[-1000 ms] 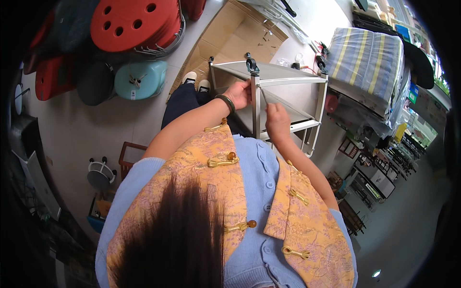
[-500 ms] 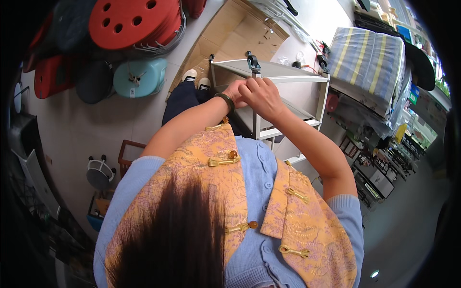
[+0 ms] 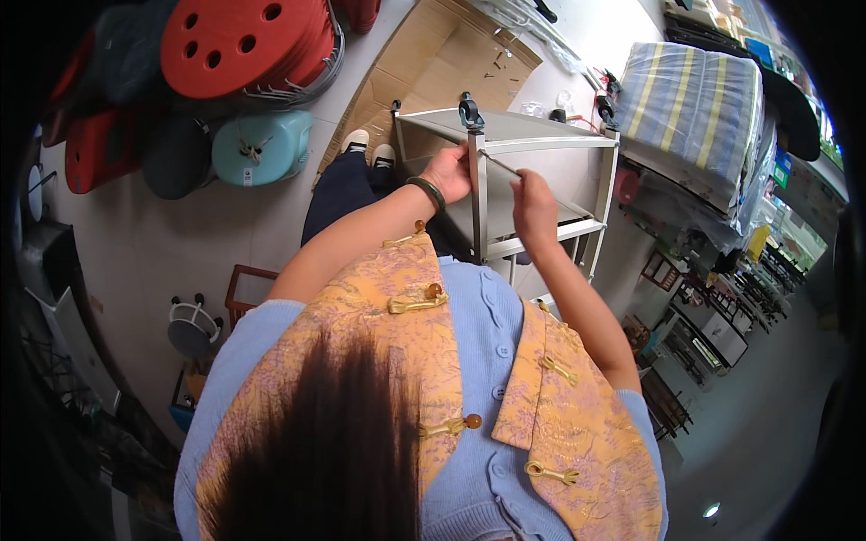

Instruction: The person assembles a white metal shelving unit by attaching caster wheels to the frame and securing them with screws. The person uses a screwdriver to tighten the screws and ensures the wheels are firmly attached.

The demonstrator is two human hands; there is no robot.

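Observation:
In front of me stands a white metal rack with grey shelf panels (image 3: 514, 128), its black casters pointing up. My left hand (image 3: 448, 174), a dark bangle at its wrist, is closed around the near corner post (image 3: 479, 203), just below the caster (image 3: 470, 114); its fingertips are partly hidden behind the post. My right hand (image 3: 536, 209) is closed on the outer end of a thin metal rod (image 3: 502, 164) that looks like a hex key. The rod's other end meets the post near its top, beside my left fingers.
A flattened cardboard sheet (image 3: 424, 54) with several screws lies beyond the rack. Red stools (image 3: 244, 45) and a turquoise stool (image 3: 262, 149) stand at the left. A striped cushion stack (image 3: 690, 117) rises at the right, near white metal tubes (image 3: 528, 22) on the floor.
My right hand has come off the post and moved right and down, so the thin rod now shows between it and the post. My left hand stays on the post.

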